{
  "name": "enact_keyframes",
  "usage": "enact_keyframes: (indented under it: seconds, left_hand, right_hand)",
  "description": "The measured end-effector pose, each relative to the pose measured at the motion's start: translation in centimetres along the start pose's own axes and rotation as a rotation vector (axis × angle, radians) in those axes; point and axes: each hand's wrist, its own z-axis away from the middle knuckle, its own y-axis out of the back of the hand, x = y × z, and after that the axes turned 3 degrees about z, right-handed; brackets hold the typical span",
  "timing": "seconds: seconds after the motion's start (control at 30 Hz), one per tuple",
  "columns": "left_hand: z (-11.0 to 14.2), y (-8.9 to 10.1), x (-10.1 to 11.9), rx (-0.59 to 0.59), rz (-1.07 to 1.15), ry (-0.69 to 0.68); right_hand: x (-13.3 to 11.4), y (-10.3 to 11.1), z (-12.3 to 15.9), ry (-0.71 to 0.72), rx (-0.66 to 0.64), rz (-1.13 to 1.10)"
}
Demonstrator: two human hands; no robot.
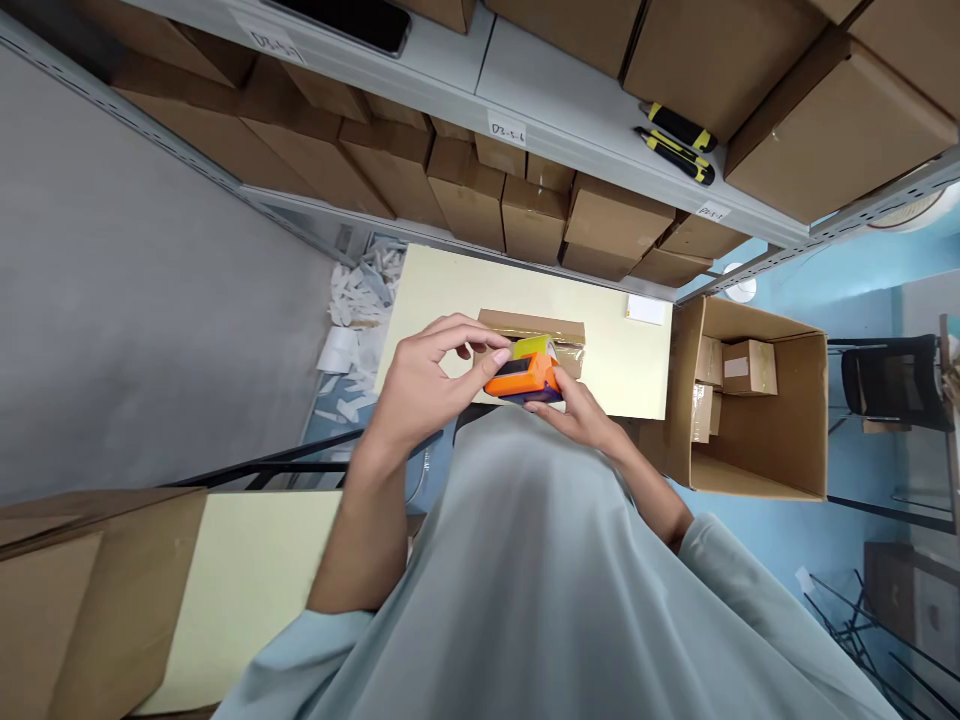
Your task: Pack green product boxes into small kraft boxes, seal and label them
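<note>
Over the table's front edge, my right hand (577,412) grips an orange and purple hand-held tape dispenser (525,376) from its right side. A yellow-green roll (534,347) shows on top of it. My left hand (439,375) is bent round to the dispenser's left end. Its thumb and forefinger come together there, close to the roll, and whether a loose end lies between them is too small to see. Behind the dispenser a brown cardboard box (531,324) with shiny clear tape along it lies on the pale yellow table (442,290), partly hidden by the dispenser and my fingers.
An open carton (765,430) holding several small boxes stands to the right. Shelves of boxes (465,200) rise behind the table, with two utility knives (679,140) and a phone (352,20). A white card (645,309) lies at the table's right; paper scraps (367,300) pile up left.
</note>
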Motion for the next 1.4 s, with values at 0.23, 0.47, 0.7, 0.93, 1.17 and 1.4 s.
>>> enact_keyframes:
  seconds: [0.23, 0.47, 0.7, 0.93, 1.17, 1.4]
  left_hand:
    - [-0.4, 0.0, -1.4, -0.139, -0.012, 0.066]
    - [-0.7, -0.6, -2.4, -0.115, -0.021, 0.139]
    - [-0.6, -1.9, -5.3, 0.030, 0.019, 0.269]
    - [-0.5, -1.8, -8.2, 0.141, 0.087, 0.376]
    - [-1.9, -0.3, -10.5, 0.197, 0.180, 0.414]
    - [-3.8, 3.4, -15.6, 0.354, 0.336, 0.487]
  right_hand:
    - [0.9, 0.3, 0.0, 0.043, -0.017, 0.016]
    - [1.5, 0.3, -0.6, -0.023, -0.036, 0.016]
    - [3.1, -1.6, -2.2, -0.250, -0.033, -0.105]
    - [2.3, -0.7, -3.2, -0.332, -0.177, -0.076]
    - [0.4, 2.0, -4.2, -0.411, -0.323, -0.017]
    - [-0.3, 5.7, -6.1, -0.503, -0.415, 0.036]
